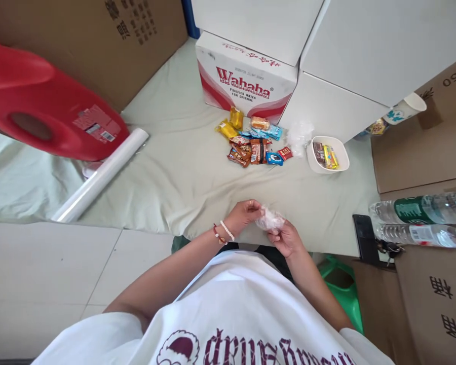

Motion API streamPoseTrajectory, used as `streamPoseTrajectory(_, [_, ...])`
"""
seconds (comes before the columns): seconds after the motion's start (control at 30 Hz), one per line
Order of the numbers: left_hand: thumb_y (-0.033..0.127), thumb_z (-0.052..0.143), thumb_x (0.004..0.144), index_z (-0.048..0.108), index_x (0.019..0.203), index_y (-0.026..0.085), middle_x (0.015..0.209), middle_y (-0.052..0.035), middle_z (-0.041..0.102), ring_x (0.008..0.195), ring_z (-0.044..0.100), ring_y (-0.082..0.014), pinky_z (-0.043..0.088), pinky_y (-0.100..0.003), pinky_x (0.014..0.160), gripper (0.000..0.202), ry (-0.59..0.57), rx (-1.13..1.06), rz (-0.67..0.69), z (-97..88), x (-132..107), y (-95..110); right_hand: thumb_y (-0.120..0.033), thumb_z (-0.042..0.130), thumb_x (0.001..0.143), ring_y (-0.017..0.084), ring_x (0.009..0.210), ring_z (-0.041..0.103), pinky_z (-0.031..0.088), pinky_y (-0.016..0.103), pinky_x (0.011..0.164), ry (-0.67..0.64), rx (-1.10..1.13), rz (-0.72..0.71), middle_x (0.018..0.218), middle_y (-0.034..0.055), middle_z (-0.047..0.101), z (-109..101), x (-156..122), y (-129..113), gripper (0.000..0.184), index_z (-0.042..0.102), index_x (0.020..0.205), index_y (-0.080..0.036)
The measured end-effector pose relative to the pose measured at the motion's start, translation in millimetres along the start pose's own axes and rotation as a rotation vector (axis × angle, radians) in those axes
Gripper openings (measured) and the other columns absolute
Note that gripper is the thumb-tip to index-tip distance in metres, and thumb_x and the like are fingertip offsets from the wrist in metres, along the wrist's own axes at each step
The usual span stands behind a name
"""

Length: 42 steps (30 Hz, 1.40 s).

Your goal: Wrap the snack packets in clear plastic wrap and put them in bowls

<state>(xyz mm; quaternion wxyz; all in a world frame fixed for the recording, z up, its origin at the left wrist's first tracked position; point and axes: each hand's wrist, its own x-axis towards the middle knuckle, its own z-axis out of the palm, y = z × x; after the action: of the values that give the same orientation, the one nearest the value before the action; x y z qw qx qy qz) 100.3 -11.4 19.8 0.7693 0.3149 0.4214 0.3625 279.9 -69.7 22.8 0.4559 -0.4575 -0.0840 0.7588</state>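
A crumpled clear plastic bag [269,220] is bunched up between my two hands, just above the near edge of the cloth-covered table. My left hand [246,213] pinches its left side, with beaded bracelets on the wrist. My right hand [286,239] grips its right side from below. Beyond them lies a pile of wrapped snacks [257,151] in brown, yellow, blue and red packets. To the right of the pile, another crumpled clear plastic bag [299,138] rests beside a white bowl [347,161] holding a few small packets.
A Wahaha water carton [247,81] stands behind the snacks. At left are a large red jug [57,101] and a roll of plastic film [102,175]. A black phone [365,238] and two water bottles [437,209] lie at right. A green stool [342,286] stands below the table.
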Motion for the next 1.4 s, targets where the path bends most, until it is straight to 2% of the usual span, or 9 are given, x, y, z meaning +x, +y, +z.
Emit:
streamPoseTrajectory(0.27, [0.056,0.092,0.063,0.053,0.085,0.022,0.074,0.0073,0.056,0.065,0.054,-0.0091,0.049,-0.024,0.064,0.057,0.206,-0.061,0.088,-11.3,-6.0,-6.9,-0.046,0.094,0.066,0.008,0.055,0.043,0.037,0.018,0.043,0.119,-0.253,-0.255,0.072,-0.0022,0.059,-25.4,-12.3,-16.7,0.040,0.070,0.089,-0.023])
streamPoseTrajectory(0.4, [0.050,0.092,0.067,0.053,0.086,0.022,0.074,0.0077,0.054,0.065,0.050,-0.0075,0.043,-0.021,0.062,0.052,0.269,-0.055,0.137,-4.8,-11.0,-16.4,-0.075,0.070,0.085,0.021,0.101,0.065,0.057,0.031,0.080,0.165,-0.539,-0.435,0.114,0.0072,0.072,-24.3,-20.8,-15.9,0.056,0.073,0.113,-0.026])
streamPoseTrajectory(0.5, [0.041,0.096,0.063,0.054,0.088,0.021,0.088,0.0037,0.064,0.075,0.055,-0.0086,0.046,-0.022,0.069,0.053,0.209,-0.044,0.168,4.8,-17.5,-20.4,-0.068,0.081,0.078,0.024,0.114,0.064,0.053,0.035,0.095,0.126,-0.707,-0.459,0.127,0.0067,0.070,-19.5,-23.2,-12.8,0.067,0.067,0.132,-0.030])
streamPoseTrajectory(0.6, [0.032,0.100,0.056,0.059,0.111,0.023,0.115,-0.0040,0.070,0.095,0.065,-0.0154,0.053,-0.028,0.083,0.069,0.018,-0.055,0.120,10.5,-25.3,-22.9,-0.060,0.084,0.077,0.019,0.086,0.064,0.052,0.031,0.081,0.104,-0.722,-0.439,0.097,0.0015,0.072,-16.8,-17.8,-3.6,0.048,0.073,0.109,-0.027])
streamPoseTrajectory(0.73, [0.038,0.100,0.060,0.067,0.114,0.021,0.096,-0.0030,0.071,0.087,0.066,-0.0172,0.052,-0.030,0.082,0.065,-0.166,0.032,-0.042,2.6,-33.8,-27.3,-0.061,0.080,0.081,0.015,0.065,0.053,0.047,0.028,0.061,0.120,-0.595,-0.448,0.075,-0.0020,0.063,-20.4,-10.4,7.3,0.038,0.072,0.086,-0.024])
streamPoseTrajectory(0.93, [0.043,0.096,0.068,0.062,0.067,0.018,0.074,0.0023,0.055,0.073,0.051,-0.0109,0.045,-0.025,0.071,0.042,-0.058,0.219,0.042,-13.7,-46.4,-13.7,-0.059,0.089,0.070,0.012,0.061,0.049,0.045,0.025,0.052,0.203,-0.441,-0.423,0.069,-0.0035,0.059,-30.7,-17.5,-0.7,0.042,0.071,0.082,-0.023])
streamPoseTrajectory(1.13, [0.053,0.089,0.076,0.069,0.112,0.028,0.129,-0.0067,0.065,0.115,0.064,-0.0244,0.057,-0.039,0.089,0.049,-0.098,-0.156,-0.077,-2.2,-43.9,-4.8,-0.059,0.091,0.067,0.013,0.059,0.051,0.042,0.025,0.050,0.134,-0.411,-0.325,0.067,-0.0029,0.061,-20.8,-17.1,-5.0,0.045,0.071,0.082,-0.022])
streamPoseTrajectory(1.2, [0.052,0.091,0.073,0.067,0.122,0.030,0.124,-0.0062,0.067,0.105,0.067,-0.0221,0.057,-0.037,0.086,0.059,-0.153,-0.206,-0.112,2.8,-39.7,-9.0,-0.060,0.090,0.070,0.013,0.059,0.051,0.042,0.025,0.051,0.090,-0.454,-0.323,0.067,-0.0026,0.061,-14.5,-15.1,-3.5,0.043,0.070,0.081,-0.023])
streamPoseTrajectory(1.4, [0.035,0.101,0.059,0.067,0.090,0.019,0.084,0.0027,0.062,0.072,0.058,-0.0096,0.048,-0.025,0.067,0.049,-0.128,-0.039,-0.083,-1.3,-35.5,-11.6,-0.053,0.095,0.064,0.013,0.064,0.052,0.047,0.027,0.057,0.074,-0.504,-0.350,0.075,-0.0025,0.063,-15.0,-18.7,-15.7,0.040,0.074,0.083,-0.024])
